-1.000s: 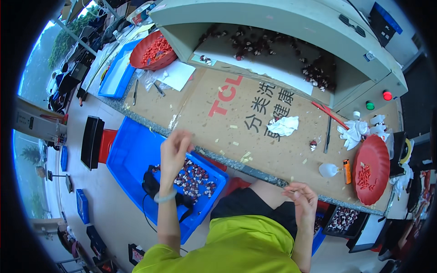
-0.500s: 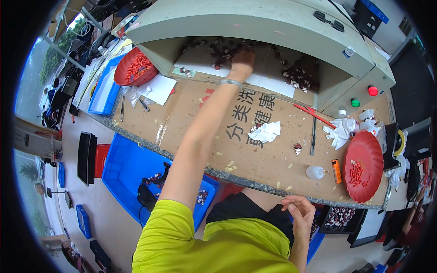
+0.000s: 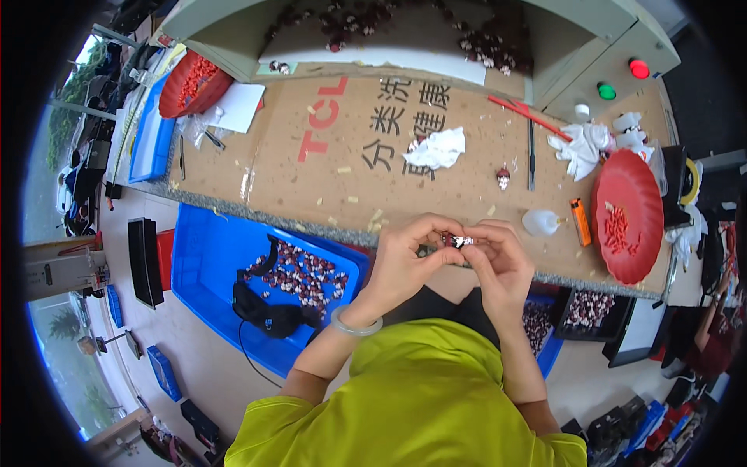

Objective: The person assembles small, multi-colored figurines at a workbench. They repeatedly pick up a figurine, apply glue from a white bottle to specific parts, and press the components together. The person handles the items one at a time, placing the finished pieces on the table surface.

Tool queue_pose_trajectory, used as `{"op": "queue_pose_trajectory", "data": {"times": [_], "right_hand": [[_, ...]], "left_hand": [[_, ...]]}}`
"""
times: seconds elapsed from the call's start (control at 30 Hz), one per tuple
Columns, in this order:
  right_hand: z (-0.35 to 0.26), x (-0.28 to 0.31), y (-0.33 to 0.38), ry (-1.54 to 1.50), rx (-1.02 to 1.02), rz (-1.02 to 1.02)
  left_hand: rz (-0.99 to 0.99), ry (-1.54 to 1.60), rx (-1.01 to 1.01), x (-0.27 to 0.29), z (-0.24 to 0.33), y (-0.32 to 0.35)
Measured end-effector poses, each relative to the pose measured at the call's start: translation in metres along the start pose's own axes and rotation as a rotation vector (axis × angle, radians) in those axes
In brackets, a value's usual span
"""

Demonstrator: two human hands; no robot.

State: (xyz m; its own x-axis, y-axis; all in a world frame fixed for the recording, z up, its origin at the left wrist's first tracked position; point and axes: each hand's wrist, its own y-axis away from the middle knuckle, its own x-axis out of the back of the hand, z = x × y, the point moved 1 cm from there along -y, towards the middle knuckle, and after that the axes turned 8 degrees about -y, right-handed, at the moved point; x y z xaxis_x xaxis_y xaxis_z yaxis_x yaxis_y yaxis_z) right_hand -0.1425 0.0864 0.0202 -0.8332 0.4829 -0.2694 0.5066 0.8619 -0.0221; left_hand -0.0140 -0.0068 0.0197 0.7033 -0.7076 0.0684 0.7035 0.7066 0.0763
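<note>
At the tabletop (image 3: 311,204) edge, the left hand (image 3: 401,261) and right hand (image 3: 498,265) pinch a small shiny part (image 3: 457,240) together. Red-printed brown cardboard (image 3: 327,148) lies flat beyond; glossy blue bin (image 3: 210,265) below.

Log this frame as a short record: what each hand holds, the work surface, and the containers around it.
left hand: pinching a small dark red and silver part
right hand: pinching the same part from the other side
position: both hands meet at the near edge of the cardboard-covered bench
on bench: crumpled white tissue, orange lighter, red round tray with small red pieces
below bench, left: blue bin holding dark red parts and a black device
far side: more dark red parts in a recessed shelf
</note>
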Motion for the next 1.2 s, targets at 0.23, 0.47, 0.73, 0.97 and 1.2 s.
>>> {"op": "queue_pose_trajectory", "data": {"times": [0.23,0.47,0.73,0.97,1.2], "right_hand": [[0.004,0.000,0.015,-0.193,-0.127,0.075],[0.005,0.004,0.023,-0.224,-0.099,0.122],[0.006,0.008,0.027,-0.202,-0.107,0.123],[0.006,0.012,0.029,-0.191,-0.083,0.142],[0.009,0.042,0.017,0.543,0.480,0.710]], "left_hand": [[0.039,0.309,-0.035,-0.008,-0.006,0.014],[-0.066,0.334,-0.090,-0.013,-0.007,0.010],[-0.058,0.334,-0.079,-0.020,-0.016,0.010],[-0.092,0.356,-0.064,-0.022,-0.011,0.008],[-0.041,0.357,0.043,-0.024,-0.012,0.008]]}}
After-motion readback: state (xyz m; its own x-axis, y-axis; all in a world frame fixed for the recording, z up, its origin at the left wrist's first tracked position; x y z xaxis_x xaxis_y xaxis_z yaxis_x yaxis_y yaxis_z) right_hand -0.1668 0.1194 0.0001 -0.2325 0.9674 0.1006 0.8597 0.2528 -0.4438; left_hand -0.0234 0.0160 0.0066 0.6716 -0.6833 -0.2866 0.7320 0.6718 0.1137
